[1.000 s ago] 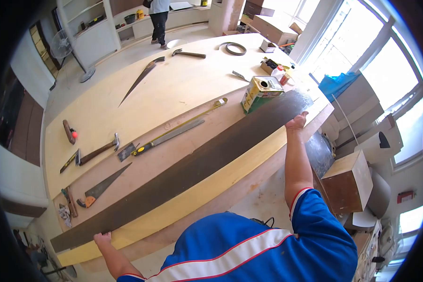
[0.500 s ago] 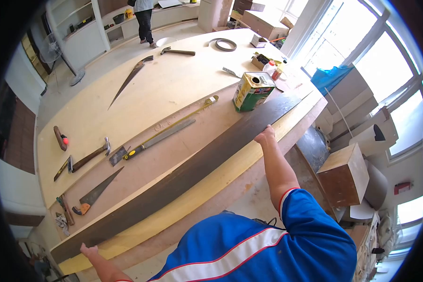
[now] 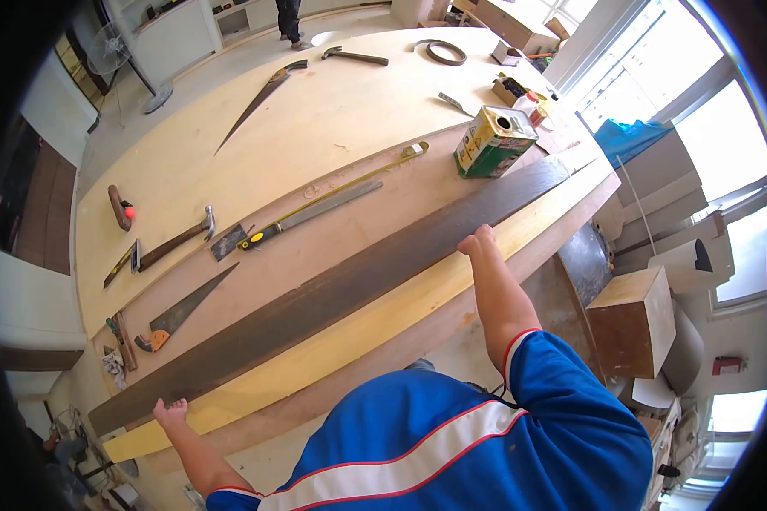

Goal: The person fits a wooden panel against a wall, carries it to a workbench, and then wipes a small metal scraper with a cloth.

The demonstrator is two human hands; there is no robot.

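Two hands (image 3: pixel 171 411) (image 3: pixel 478 242) half-curled against dark board (image 3: pixel 332 288), grip unclear, pale tabletop (image 3: pixel 341 98), bright windows (image 3: pixel 656 64).

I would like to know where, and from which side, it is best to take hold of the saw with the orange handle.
Probably by the orange handle, coming from the near left side, over the dark strip. The saw lies flat with this handle at its lower-left, nearer end, while the blade tapers away to the upper right.
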